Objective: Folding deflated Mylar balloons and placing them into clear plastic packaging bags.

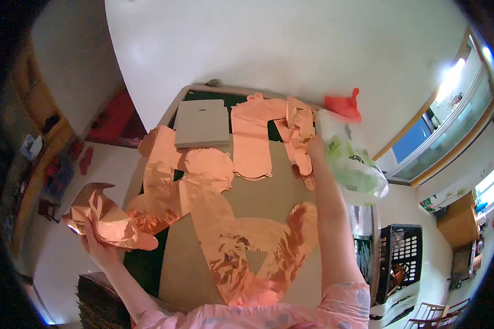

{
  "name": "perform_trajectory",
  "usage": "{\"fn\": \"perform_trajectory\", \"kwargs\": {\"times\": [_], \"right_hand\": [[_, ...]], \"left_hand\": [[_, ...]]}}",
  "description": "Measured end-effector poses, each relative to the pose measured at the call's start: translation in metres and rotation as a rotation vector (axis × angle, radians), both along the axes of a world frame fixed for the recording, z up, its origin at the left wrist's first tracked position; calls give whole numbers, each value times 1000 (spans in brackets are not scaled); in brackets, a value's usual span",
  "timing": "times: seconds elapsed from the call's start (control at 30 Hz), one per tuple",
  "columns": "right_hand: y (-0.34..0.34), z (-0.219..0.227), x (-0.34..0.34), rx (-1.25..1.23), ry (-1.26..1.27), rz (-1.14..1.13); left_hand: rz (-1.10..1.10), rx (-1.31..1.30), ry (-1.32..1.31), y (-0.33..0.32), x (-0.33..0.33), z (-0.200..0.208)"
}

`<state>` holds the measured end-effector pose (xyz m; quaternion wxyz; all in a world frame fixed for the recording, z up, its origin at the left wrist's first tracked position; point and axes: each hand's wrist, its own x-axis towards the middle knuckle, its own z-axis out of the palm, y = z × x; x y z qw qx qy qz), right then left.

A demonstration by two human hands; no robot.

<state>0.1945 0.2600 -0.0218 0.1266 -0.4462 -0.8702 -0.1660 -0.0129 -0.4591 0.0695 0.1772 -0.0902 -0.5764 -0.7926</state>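
My left hand [97, 245] is out past the table's left edge, closed around a crumpled, flat copper-coloured foil balloon [112, 222]. At the far right of the table my right hand [316, 147] is closed at the edge of a folded copper foil balloon [299, 129]; its fingertips are partly hidden. Between my arms lies a large flat foil balloon [219, 219], creased and shiny near me. Another flat foil balloon [251, 137] with small tabs on its edge lies farther back.
A flat grey-beige box [203, 123] lies at the table's back left. Beyond the right edge are a green-and-white plastic bag [354, 170] and a red bag [344, 105]. A black crate [403, 252] stands at the right. Brown board [184, 263] covers part of the green tabletop.
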Motion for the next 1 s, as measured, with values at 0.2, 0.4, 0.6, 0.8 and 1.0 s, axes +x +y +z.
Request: {"fn": "perform_trajectory", "kwargs": {"times": [0.2,0.4,0.6,0.8,1.0], "right_hand": [[-74,59,-1,-327,122,-101],[-159,68,16,-50,436,444],[-308,70,43,-1503,834,537],[-406,82,118,-1922,955,213],[-399,47,149,-1848,1271,222]], "left_hand": [[-67,330,-179,8,16,27],[-178,295,-112,9,36,27],[-578,48,-25,97,116,38],[-1701,764,-538,139,195,26],[-1553,195,-822,130,244,3]]}}
